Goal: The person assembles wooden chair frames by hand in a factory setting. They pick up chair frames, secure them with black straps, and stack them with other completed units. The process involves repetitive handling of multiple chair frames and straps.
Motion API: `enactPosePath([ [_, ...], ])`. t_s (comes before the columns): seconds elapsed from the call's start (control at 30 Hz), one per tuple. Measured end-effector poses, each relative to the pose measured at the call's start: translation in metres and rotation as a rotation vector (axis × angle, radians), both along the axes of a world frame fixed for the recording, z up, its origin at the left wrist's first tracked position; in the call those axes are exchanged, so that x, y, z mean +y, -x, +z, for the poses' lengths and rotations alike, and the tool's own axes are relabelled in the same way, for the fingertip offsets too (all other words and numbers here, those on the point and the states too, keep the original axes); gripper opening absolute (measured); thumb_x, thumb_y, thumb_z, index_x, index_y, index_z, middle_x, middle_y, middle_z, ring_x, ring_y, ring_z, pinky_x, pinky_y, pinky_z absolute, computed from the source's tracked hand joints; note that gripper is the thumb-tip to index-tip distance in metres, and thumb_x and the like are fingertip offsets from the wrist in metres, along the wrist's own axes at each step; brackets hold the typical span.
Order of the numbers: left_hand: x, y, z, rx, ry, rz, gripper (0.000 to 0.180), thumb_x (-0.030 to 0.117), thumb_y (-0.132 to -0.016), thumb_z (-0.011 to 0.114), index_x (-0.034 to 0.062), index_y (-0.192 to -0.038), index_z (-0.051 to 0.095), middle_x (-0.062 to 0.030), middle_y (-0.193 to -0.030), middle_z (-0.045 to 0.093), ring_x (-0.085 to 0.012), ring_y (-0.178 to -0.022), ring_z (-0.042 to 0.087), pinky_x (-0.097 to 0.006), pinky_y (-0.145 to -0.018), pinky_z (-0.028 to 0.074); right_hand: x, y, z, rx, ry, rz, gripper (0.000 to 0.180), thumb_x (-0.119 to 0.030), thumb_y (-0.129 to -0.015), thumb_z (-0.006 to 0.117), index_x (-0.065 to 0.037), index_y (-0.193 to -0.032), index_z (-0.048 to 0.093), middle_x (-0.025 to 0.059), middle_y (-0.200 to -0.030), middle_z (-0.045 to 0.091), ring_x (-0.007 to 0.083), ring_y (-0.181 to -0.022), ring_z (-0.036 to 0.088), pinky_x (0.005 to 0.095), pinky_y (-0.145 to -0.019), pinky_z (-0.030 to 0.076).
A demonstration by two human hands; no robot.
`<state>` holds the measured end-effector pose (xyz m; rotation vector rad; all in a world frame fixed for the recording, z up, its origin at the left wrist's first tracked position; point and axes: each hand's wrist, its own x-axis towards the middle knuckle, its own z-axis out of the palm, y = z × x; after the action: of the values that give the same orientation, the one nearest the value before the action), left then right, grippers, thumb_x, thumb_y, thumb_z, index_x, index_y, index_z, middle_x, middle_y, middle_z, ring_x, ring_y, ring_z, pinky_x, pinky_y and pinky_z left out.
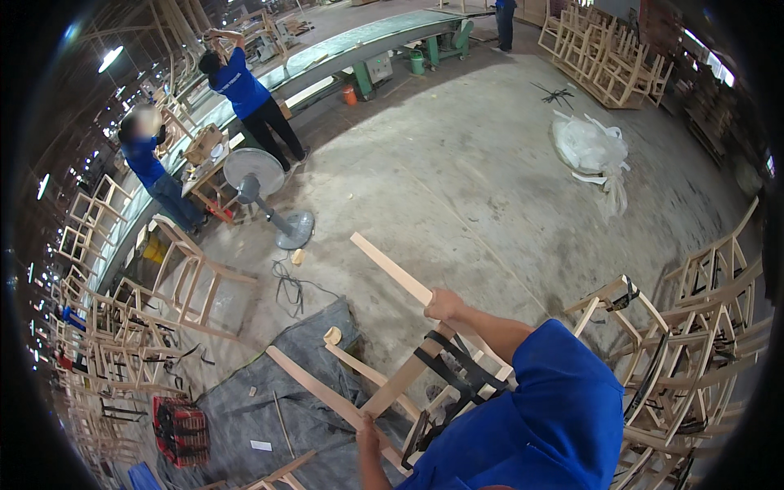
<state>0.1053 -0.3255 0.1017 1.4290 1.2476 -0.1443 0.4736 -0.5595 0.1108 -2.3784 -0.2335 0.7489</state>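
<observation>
Both hands are on the wood here: the right hand [445, 305] has its fingers wrapped firmly round a pale wooden frame [406, 371], and the left hand [367, 433], below and to its left, grips the same piece with fingers closed near a joint. So the frame spans the gap between the two sets of fingers, tilted, one long leg [392, 265] shooting up and left beyond the right fingers, another [310, 380] running up and left from the left ones. Black straps [468, 384] cross the frame just below the right fingers, close by the blue sleeve [563, 359]. Left of the left fingers, a grey sheet [237, 408] covers the floor, carrying a small white label [260, 446], a thin stick [283, 425] and, farther left, a red crate [181, 433]. Up and left of the right fingers stands a bare chair frame [210, 300], with a grey fan [255, 173] beyond it and a black cord [287, 286] curling nearer. Well off that way, two people in blue, one [145, 163] beside a cluttered bench [200, 181], the other [241, 90] with arms raised. Over to the right of the right fingers, stacked frames [706, 367] pile up; above those, crumpled clear plastic [586, 145] lies well apart.
</observation>
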Motion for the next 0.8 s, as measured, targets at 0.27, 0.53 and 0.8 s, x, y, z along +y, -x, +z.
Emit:
enactPosePath([
  [0.27, -0.038, 0.045, -0.017, 0.000, 0.279, 0.175, 0.040, 0.043, -0.093, 0.070, 0.0070, -0.110, 0.064, -0.0036, -0.075, 0.056, -0.0173, -0.064, 0.057, -0.033, -0.057, 0.044, -0.017, 0.015, -0.038, -0.031, -0.021, -0.058, 0.064, -0.037, -0.066, 0.073, 0.000, -0.117, 0.064, 0.0260, -0.107, 0.071, 0.0394, -0.102, 0.069, 0.0448, -0.089, 0.054],
  [0.53, -0.050, 0.054, -0.033, 0.062, 0.137, 0.106, 0.036, 0.029, -0.084, 0.076, 0.0004, -0.101, 0.063, -0.0074, -0.073, 0.060, -0.0218, -0.062, 0.059, -0.036, -0.057, 0.047, -0.008, 0.015, -0.049, -0.034, 0.203, 0.016, 0.086, -0.062, -0.073, 0.069, 0.003, -0.129, 0.059, 0.0310, -0.119, 0.066, 0.0419, -0.112, 0.065, 0.0466, -0.096, 0.053],
  [0.8, -0.049, 0.054, -0.040, 0.354, -0.145, -0.169, 0.040, 0.025, -0.075, 0.076, -0.0090, -0.093, 0.066, -0.0171, -0.085, 0.072, -0.0249, -0.081, 0.071, -0.040, -0.070, 0.053, -0.013, 0.037, -0.041, 0.361, 0.058, -0.116, 0.093, -0.070, -0.074, 0.072, 0.005, -0.128, 0.060, 0.0264, -0.118, 0.068, 0.0336, -0.101, 0.070, 0.0422, -0.086, 0.057],
])
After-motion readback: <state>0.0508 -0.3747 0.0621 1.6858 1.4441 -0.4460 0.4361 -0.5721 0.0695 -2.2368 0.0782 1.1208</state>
